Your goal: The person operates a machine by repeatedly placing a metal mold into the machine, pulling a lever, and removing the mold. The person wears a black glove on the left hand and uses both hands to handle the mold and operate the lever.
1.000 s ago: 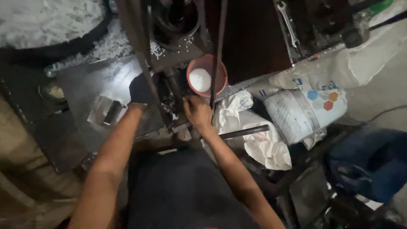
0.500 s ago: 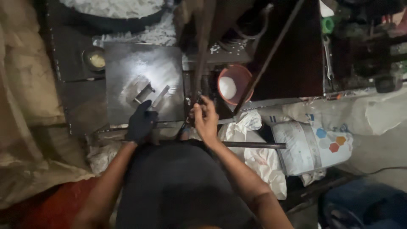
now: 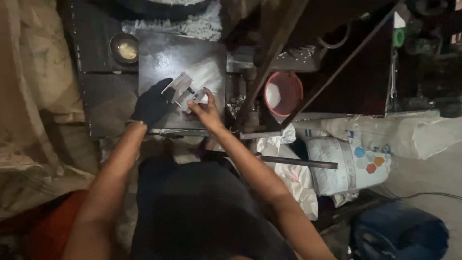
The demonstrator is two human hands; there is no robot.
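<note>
Two hands on one small part: left hand [image 3: 151, 105], in a dark glove, grasps the pale metal block [image 3: 182, 89] from its left side; bare right hand [image 3: 206, 108] pinches the block's right end with the fingertips. Both grips closed on it.

Block location: on the dark steel plate [image 3: 166, 55], roughly mid-plate, slightly toward the near edge. Looks tilted, one corner up; can't tell if it rests on the plate or is held just above it.

Edges and room:
- Plate's near edge runs just below both hands, wrists cross it.
- Plate's right edge butts against the machine column [image 3: 250, 86]; small pile of metal bits [image 3: 236, 103] sits in that gap, just beside the right hand. Tight on that side.
- Far half of the plate is bare, shiny, open.
- Left of the plate: darker lower surface, with a small round dish [image 3: 124, 48] near the plate's far-left corner, well apart from the gloved hand.
- White shavings [image 3: 192, 26] heaped along the plate's far edge.

Right of the column: red bowl [image 3: 284, 94] with white contents, apart from both hands. Slanted bar [image 3: 337, 67] crosses above it. White sacks [image 3: 356, 163] lie lower right, and a rod [image 3: 298, 162] lies across them near the right forearm.
</note>
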